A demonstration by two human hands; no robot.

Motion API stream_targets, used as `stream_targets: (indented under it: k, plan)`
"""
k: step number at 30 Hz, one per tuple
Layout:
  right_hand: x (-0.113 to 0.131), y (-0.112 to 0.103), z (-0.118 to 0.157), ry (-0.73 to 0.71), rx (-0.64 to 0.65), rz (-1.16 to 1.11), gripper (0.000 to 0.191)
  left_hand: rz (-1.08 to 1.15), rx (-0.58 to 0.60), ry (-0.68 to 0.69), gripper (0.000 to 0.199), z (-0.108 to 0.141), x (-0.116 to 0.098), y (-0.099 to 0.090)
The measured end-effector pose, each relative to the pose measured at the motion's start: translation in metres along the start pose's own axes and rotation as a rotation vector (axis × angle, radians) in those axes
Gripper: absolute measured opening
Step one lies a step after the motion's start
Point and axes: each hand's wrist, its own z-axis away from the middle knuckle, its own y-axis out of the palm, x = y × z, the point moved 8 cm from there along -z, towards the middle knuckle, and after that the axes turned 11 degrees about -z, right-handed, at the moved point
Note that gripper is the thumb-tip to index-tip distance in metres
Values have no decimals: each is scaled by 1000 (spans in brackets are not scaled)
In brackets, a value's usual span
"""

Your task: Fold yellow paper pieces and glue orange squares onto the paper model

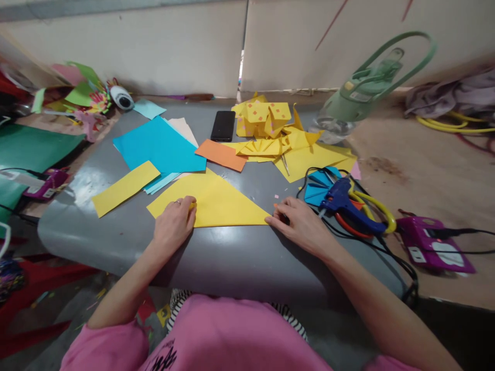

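A large sheet of yellow paper (216, 201), folded with its straight edge toward me, lies on the grey table. My left hand (175, 219) is closed over its left part, fingers curled, with a bit of yellow showing between thumb and forefinger. At the sheet's right corner, my right hand (299, 221) pinches the tip, its other fingers curled in. Left of the sheet lies a yellow paper strip (126, 189). Beyond it are blue sheets (158, 144) and an orange paper piece (221, 154).
Behind are a black phone (223, 126), folded yellow paper shapes (263, 118) and a green-topped bottle (351, 93). On the right, a blue glue gun (344, 201) with black cable rests by scissors with yellow handles (381, 206). A purple box (435, 245) sits beyond the table's edge.
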Motion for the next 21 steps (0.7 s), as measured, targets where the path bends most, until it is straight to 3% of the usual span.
stream_targets:
  k: [4, 6, 10, 13, 15, 18, 21]
  plan:
    - [0, -1, 3, 13, 23, 12, 29, -69, -5, 43, 31, 2, 0, 1]
    - [-1, 0, 5, 21, 46, 18, 28, -107, -84, 93, 35, 1, -2, -1]
    - [-1, -1, 7, 23, 43, 31, 26, -95, -265, 411, 52, 0, -23, -2]
    - [-2, -2, 7, 32, 46, 15, 26, -85, -160, 673, 61, -3, -39, 5]
    - [-1, -4, 8, 42, 68, -10, 23, -119, -50, 740, 63, -7, -43, 6]
    - [0, -7, 10, 55, 112, -42, 18, -180, 38, 730, 61, -11, -54, -3]
    - [1, -9, 12, 71, 133, -57, 15, -223, 63, 621, 41, -13, -75, -12]
